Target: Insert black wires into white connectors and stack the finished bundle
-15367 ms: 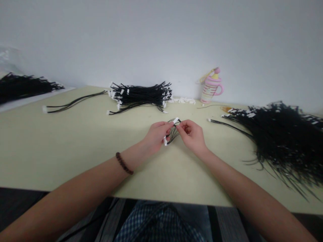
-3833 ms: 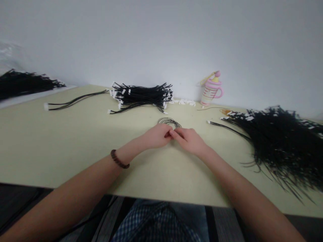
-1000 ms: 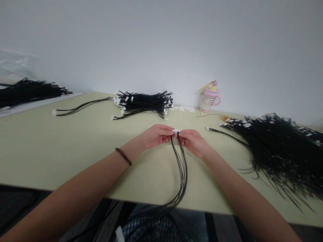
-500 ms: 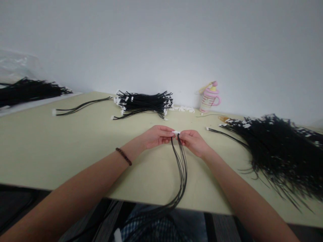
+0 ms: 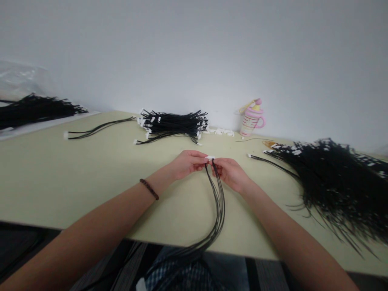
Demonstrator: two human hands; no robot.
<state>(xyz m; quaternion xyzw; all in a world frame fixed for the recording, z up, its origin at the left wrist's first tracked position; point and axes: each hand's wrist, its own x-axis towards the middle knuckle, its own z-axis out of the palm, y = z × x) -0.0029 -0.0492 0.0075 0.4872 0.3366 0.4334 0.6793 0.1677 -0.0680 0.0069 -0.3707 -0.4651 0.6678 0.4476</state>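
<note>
My left hand and my right hand meet above the middle of the pale green table. Both pinch the white connector at the top end of a thin bundle of black wires. The wires run from the connector towards me, curve over the table's near edge and drop down to my lap. A dark bead bracelet circles my left wrist.
A big loose heap of black wires with white connectors lies at the right. A smaller neat pile sits at the back, with one single harness left of it and another heap far left. A pink cup stands by the wall.
Since one second ago almost nothing differs: both hands stay pinched on the connector. Earlier the wires were coiled between my hands; now they hang stretched out over the table edge.
</note>
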